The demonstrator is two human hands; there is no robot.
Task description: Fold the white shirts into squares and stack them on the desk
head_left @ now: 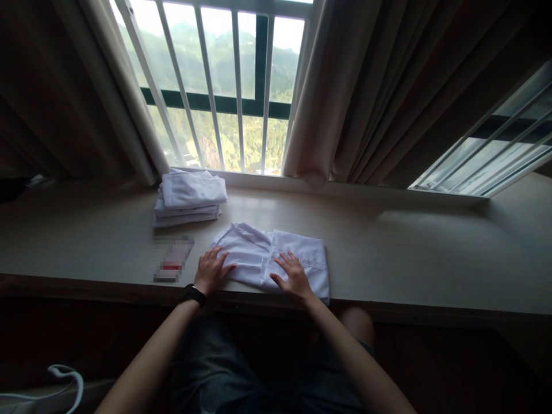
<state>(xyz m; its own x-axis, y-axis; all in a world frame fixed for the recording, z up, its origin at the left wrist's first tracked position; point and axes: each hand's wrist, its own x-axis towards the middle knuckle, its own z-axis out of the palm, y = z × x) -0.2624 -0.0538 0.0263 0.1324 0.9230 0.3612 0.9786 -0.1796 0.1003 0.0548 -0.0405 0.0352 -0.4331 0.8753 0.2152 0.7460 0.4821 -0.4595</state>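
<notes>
Both hands lie flat, fingers spread, gripping nothing: left hand [210, 270] and right hand [291, 276] press a folded white shirt [276, 259] at the desk [409, 259] edge. Soft, light, floppy; best pinched at folded edges. Beyond sits a folded stack [188, 198].

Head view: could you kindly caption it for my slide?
Both hands, left hand and right hand, press flat on a folded white garment beside a stack.
</notes>
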